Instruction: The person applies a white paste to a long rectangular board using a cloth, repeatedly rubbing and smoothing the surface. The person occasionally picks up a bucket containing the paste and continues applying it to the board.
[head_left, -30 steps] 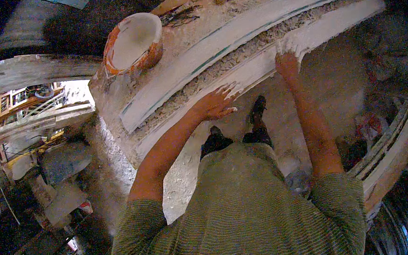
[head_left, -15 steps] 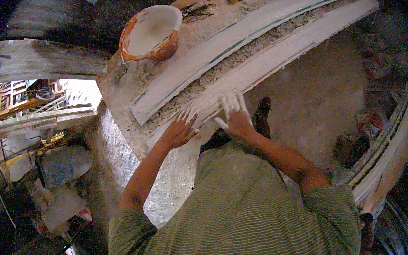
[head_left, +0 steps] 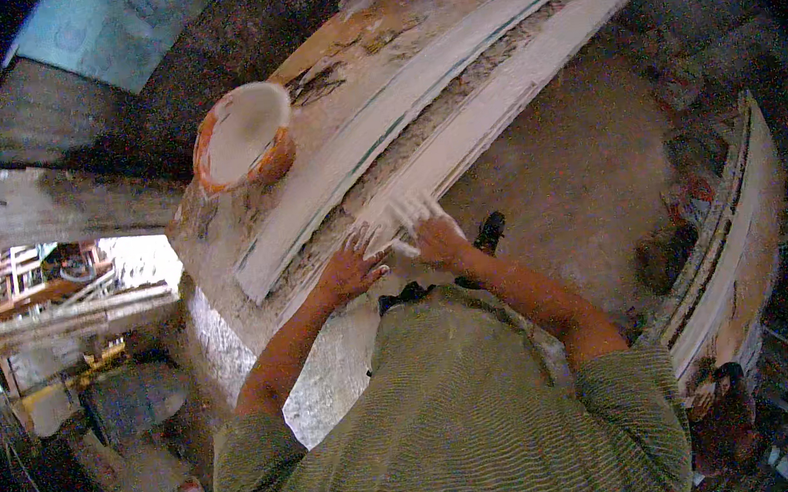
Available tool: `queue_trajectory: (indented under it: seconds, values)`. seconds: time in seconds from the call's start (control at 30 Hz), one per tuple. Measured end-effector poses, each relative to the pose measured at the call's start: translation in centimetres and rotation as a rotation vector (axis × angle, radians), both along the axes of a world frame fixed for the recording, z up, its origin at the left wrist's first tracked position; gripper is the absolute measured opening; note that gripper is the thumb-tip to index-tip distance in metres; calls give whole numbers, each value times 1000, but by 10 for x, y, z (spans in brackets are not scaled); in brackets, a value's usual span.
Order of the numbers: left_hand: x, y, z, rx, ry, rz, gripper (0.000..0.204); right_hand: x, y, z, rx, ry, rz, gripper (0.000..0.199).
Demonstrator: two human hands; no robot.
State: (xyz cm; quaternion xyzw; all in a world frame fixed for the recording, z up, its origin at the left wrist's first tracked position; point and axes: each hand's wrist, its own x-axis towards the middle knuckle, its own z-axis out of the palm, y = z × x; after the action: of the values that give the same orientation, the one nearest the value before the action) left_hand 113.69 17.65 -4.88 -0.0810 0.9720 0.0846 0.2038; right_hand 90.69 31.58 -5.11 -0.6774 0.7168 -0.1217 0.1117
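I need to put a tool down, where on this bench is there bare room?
Bare bench lies right of the orange bowl, above the long white moulding. The near strip is crowded at its end: left hand and right hand.

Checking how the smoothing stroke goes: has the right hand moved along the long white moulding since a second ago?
Yes. The right hand slid back along the white moulding toward its near end, beside the left hand.

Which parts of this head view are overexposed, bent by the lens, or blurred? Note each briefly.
Head view: the opening at the left is blown out by daylight; the long white moulding bows with fisheye distortion; the rim is black vignette; the left hand and right hand look soft, fingers smeared with white.
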Motion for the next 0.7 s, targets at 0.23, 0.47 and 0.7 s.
queue_trajectory:
  seconds: [0.23,0.47,0.7]
  values:
    - [-105,-9,-23,-45,306,-60,60,-116,-1,14,96,219,-534,69]
    - [-284,-6,-15,-66,176,-80,62,-253,-10,9,283,15,-410,49]
    - [-501,-5,-16,-47,375,-47,62,-450,-28,-19,273,17,-583,44]
